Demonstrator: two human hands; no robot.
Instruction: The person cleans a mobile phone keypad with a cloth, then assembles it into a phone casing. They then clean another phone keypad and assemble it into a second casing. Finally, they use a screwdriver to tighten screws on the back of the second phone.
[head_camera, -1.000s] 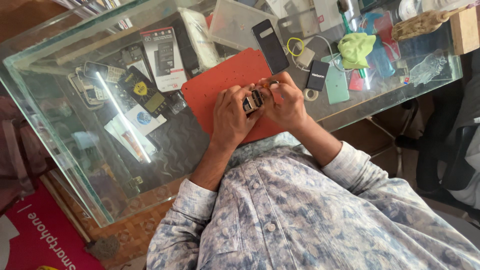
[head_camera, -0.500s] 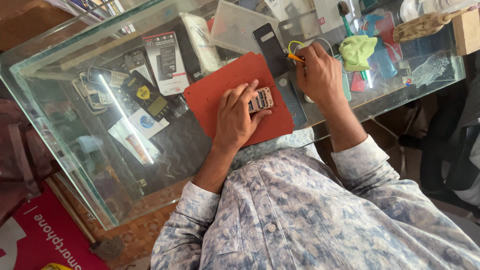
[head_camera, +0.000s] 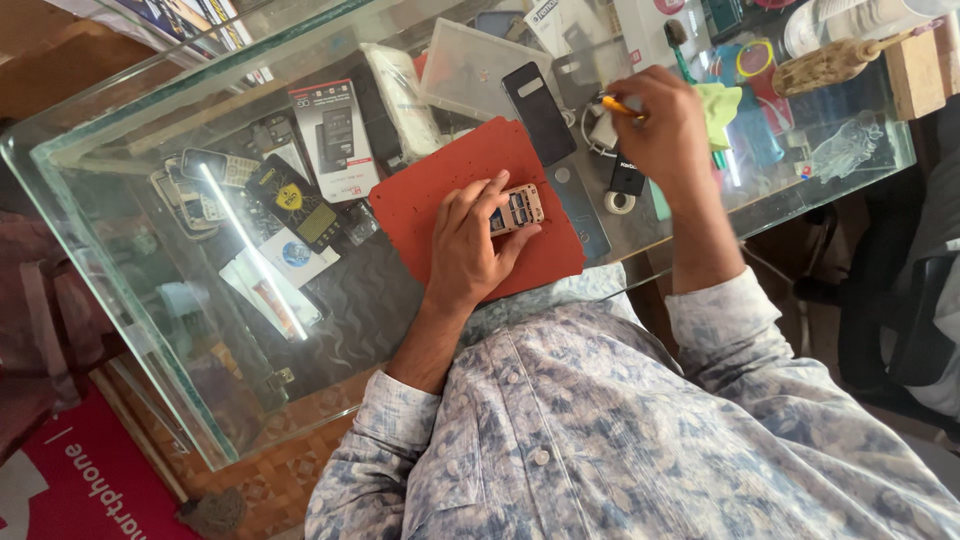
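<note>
My left hand (head_camera: 468, 240) rests on a red mat (head_camera: 440, 195) on the glass counter, its fingers gripping a small opened phone (head_camera: 517, 209) with a blue and beige inside. My right hand (head_camera: 665, 125) is stretched to the far side of the counter, fingers closed on a small orange-handled tool (head_camera: 618, 105). A black phone back cover (head_camera: 538, 110) lies just beyond the mat, between the two hands.
The glass counter (head_camera: 130, 300) shows phones and boxes inside it. On top lie a clear plastic box (head_camera: 470, 70), a green cloth (head_camera: 718, 108), a small black part (head_camera: 627, 178), a white ring (head_camera: 618, 202) and a wooden-handled brush (head_camera: 830, 62).
My right hand left the phone and reached away to the far side of the counter, where it now grips the orange tool. My left hand stays on the phone.
</note>
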